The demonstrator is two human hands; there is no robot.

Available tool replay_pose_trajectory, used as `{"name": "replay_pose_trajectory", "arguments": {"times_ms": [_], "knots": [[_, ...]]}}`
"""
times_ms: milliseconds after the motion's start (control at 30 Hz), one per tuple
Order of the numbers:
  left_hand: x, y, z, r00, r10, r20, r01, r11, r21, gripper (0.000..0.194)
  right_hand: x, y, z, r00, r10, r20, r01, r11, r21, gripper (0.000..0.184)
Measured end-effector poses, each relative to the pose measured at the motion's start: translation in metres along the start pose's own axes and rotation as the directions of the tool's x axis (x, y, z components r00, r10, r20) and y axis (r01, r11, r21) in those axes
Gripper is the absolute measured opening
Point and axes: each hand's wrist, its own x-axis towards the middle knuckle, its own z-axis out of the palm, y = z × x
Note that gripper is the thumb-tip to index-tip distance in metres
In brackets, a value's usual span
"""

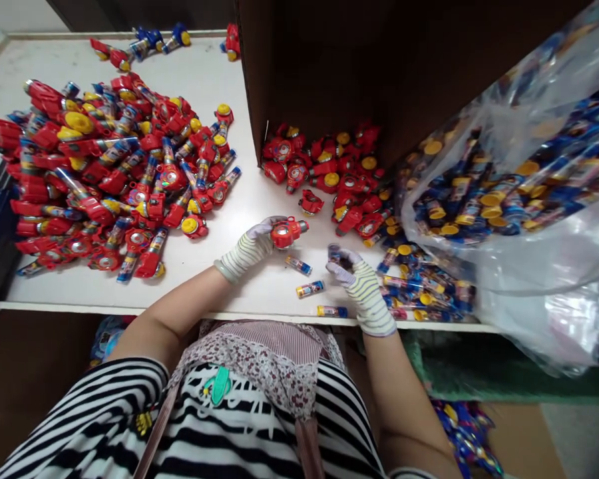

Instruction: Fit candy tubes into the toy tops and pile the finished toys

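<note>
My left hand [247,247], in a striped white glove with a grey palm, grips a red plastic toy piece [287,232] with a round dial face. My right hand [358,283], gloved the same way, pinches a small printed tube [334,253] at its fingertips. Several loose tubes, one of them a short printed tube [310,288], lie on the white table [259,199] between my hands. To the left stands a large heap of red toys with tubes fitted [100,173]. A smaller heap of red toy pieces [324,174] sits just beyond my hands.
A brown cardboard divider [324,66] rises at the back of the table. A clear plastic bag [509,186] full of blue and yellow tubes spills out at the right. A few toys lie along the far edge. My apron and striped sleeves fill the bottom.
</note>
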Motion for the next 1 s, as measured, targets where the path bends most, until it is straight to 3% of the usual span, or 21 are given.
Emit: {"name": "replay_pose_trajectory", "arguments": {"times_ms": [67, 133, 333, 433, 500, 600, 700, 767, 833, 900, 967, 1000], "knots": [[-0.003, 0.0, 0.007, 0.999, -0.03, -0.044, 0.026, 0.995, -0.095, 0.047, 0.0, -0.009, 0.007, 0.998, 0.068, -0.007, -0.067, 0.987, 0.144, 0.04], [-0.006, 0.0, 0.013, 0.997, -0.036, -0.07, 0.032, 0.998, -0.06, 0.044, 0.001, -0.013, 0.014, 0.994, 0.11, 0.011, -0.109, 0.964, 0.242, 0.042], [-0.012, 0.013, 0.013, 0.994, -0.02, 0.103, 0.008, 0.994, 0.112, 0.048, 0.002, -0.013, 0.029, 0.992, 0.106, -0.072, -0.073, 0.93, 0.361, 0.048], [-0.015, 0.027, 0.008, 0.988, -0.027, 0.152, -0.015, 0.963, 0.269, 0.049, -0.004, -0.015, 0.035, 0.993, 0.115, 0.007, -0.11, 0.932, 0.345, 0.047], [-0.016, 0.035, 0.007, 0.985, -0.009, 0.174, -0.062, 0.915, 0.398, 0.046, -0.007, -0.017, 0.04, 0.991, 0.091, 0.097, -0.112, 0.962, 0.25, 0.045], [-0.017, 0.042, 0.012, 0.987, 0.069, 0.143, -0.136, 0.828, 0.544, 0.031, -0.011, -0.02, 0.044, 0.989, -0.043, 0.14, 0.059, 0.992, -0.113, 0.043], [-0.015, 0.043, 0.02, 0.987, 0.122, 0.107, -0.162, 0.762, 0.626, 0.024, -0.011, -0.023, 0.046, 0.978, -0.111, 0.179, 0.182, 0.873, -0.452, 0.046], [-0.014, 0.045, 0.023, 0.987, 0.085, 0.137, -0.154, 0.744, 0.65, 0.023, -0.012, -0.023, 0.047, 0.972, -0.106, 0.209, 0.205, 0.819, -0.536, 0.047], [-0.013, 0.048, 0.024, 0.979, 0.02, 0.202, -0.151, 0.736, 0.66, 0.022, -0.015, -0.023, 0.05, 0.968, -0.106, 0.227, 0.209, 0.84, -0.501, 0.046], [-0.013, 0.052, 0.024, 0.965, -0.026, 0.261, -0.158, 0.736, 0.658, 0.022, -0.02, -0.021, 0.056, 0.966, -0.076, 0.246, 0.159, 0.928, -0.336, 0.048], [-0.016, 0.057, 0.024, 0.955, -0.029, 0.295, -0.175, 0.747, 0.641, 0.021, -0.025, -0.02, 0.064, 0.948, 0.037, 0.315, -0.007, 0.995, -0.097, 0.059], [-0.017, 0.059, 0.024, 0.953, -0.019, 0.304, -0.187, 0.752, 0.633, 0.021, -0.026, -0.019, 0.067, 0.914, 0.107, 0.391, -0.116, 0.993, 0.002, 0.067]]}}
